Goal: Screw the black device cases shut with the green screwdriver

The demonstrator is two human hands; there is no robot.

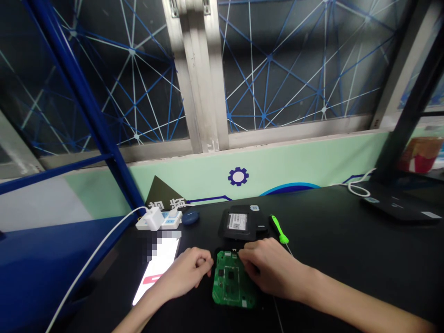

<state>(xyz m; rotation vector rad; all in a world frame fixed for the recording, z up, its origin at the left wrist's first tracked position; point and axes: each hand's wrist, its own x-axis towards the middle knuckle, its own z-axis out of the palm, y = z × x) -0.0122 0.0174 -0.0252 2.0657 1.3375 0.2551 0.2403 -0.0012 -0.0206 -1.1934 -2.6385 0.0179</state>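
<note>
The left hand curls loosely beside a green circuit board, the right hand half-closed on its edge.

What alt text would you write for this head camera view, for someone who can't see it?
Two bare hands are at a green circuit board on a black table, the right hand over its top edge and the left hand beside it. A black plastic casing and a green-handled screwdriver lie just beyond, with a white power strip further back.
</note>
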